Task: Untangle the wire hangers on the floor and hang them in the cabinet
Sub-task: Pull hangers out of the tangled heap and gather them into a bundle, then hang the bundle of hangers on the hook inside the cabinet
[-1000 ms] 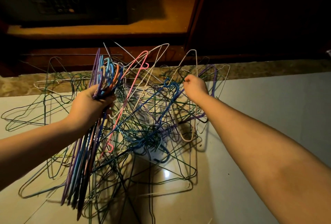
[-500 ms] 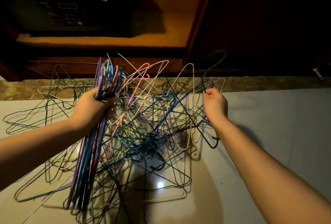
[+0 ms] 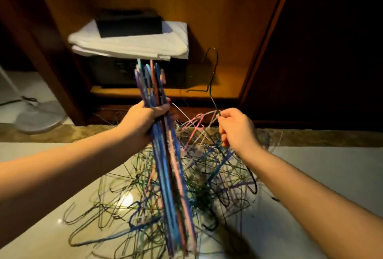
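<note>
A tangled pile of coloured wire hangers [image 3: 207,178] lies on the pale floor in front of the wooden cabinet [image 3: 207,20]. My left hand [image 3: 145,122] is shut on a thick bundle of hangers [image 3: 172,176], held upright with the hooks pointing up at the cabinet. My right hand [image 3: 236,128] pinches a single dark wire hanger [image 3: 213,72] near its neck; its hook rises in front of the cabinet opening and its body trails down past my wrist. A pink hanger [image 3: 195,123] sticks up from the pile between my hands.
Inside the cabinet a dark safe [image 3: 124,72] carries folded white cloth [image 3: 132,45] and a black box [image 3: 128,24]. A dark door panel [image 3: 321,51] stands at the right. A fan base [image 3: 39,115] sits on the floor at the left. A stone threshold [image 3: 62,134] runs along the cabinet front.
The view has tilted up toward the cabinet. My right hand has lifted a dark hanger out of the pile. My left hand has raised the bundle and turned it upright.
</note>
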Motion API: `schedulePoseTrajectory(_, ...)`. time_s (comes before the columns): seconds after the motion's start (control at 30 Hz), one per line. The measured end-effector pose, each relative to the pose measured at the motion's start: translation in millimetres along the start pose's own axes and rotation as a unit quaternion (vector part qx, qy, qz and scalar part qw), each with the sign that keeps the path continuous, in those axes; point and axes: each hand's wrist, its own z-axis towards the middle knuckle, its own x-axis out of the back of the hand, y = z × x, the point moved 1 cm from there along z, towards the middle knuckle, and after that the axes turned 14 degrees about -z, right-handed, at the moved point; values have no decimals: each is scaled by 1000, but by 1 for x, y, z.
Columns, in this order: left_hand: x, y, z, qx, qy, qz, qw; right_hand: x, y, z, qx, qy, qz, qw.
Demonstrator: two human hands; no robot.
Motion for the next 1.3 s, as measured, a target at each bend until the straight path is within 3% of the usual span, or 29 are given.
schedulePoseTrajectory(0.1,-15,10,7,0,-24,-54,998,-27,-22,3,22,-26,41,999)
schedulePoseTrajectory(0.3,-3,-6,43,-54,9,-59,997,-80,-38,18,57,-56,33,996)
schedulePoseTrajectory(0.47,9,-8,70,-95,69,7,993,-78,-45,36,109,-103,-12,989)
schedulePoseTrajectory(0.63,-20,24,82,-80,72,-36,994,-47,-77,59,116,-138,-50,982)
schedulePoseTrajectory(0.8,-78,106,75,-54,70,-121,989,19,-165,80,137,-177,-132,965)
schedulePoseTrajectory(1.07,-237,301,26,-87,82,-134,984,198,-391,85,135,-292,-265,909)
schedulePoseTrajectory(1.3,-390,469,-22,-51,66,-159,984,364,-569,75,168,-249,-300,905)
